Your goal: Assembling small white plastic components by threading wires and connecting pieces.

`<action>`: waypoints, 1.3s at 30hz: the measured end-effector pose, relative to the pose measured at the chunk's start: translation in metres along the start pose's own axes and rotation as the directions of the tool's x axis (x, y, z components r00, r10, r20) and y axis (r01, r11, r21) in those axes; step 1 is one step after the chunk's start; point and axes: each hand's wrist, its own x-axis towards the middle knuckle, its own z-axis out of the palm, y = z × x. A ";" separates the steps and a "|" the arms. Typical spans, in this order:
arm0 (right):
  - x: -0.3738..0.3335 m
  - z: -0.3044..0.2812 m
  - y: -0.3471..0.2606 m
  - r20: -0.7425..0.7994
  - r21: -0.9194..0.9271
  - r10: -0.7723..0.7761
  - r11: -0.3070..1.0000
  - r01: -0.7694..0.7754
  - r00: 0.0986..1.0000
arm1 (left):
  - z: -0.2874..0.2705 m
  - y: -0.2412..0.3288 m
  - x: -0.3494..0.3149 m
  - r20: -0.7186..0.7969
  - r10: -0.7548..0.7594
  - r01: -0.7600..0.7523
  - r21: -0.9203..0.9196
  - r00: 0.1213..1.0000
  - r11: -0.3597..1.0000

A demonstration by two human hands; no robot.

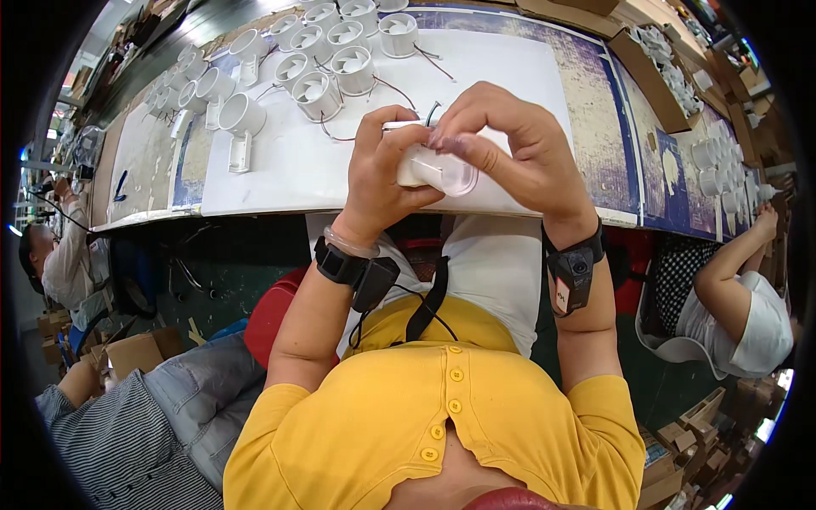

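Note:
Above the table's near edge, my left hand [380, 166] is closed around a small white plastic housing [414, 168]. A clear, round cup-shaped part [459, 176] sits at the housing's right end. My right hand [523, 153] arches over it from the right, thumb and fingertips pinched together at its top. A thin dark wire [432, 110] sticks up right beside those fingertips. Whatever the right fingertips pinch is hidden behind them. Both hands meet there.
Several white cylindrical fan units [351, 70] with thin wires stand at the back of the white board [501, 72]. More white round housings [242, 115] are to the left. At the right are a cardboard box [654, 81] of white parts and a co-worker's arm [739, 246]. Another person sits far left.

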 end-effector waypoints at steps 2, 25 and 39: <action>0.000 0.000 0.005 -0.128 0.146 0.137 0.982 -0.118 0.982 | -0.001 0.001 -0.003 0.013 -0.013 0.014 -0.022 1.000 1.000; 0.008 0.000 0.011 -0.048 0.111 0.070 0.992 -0.065 0.996 | -0.006 -0.001 -0.006 0.102 -0.053 0.069 -0.164 0.993 0.984; 0.002 0.058 0.054 -0.173 0.601 0.462 0.750 -0.278 0.870 | 0.012 0.021 -0.003 0.100 -0.341 0.345 -0.479 0.935 0.807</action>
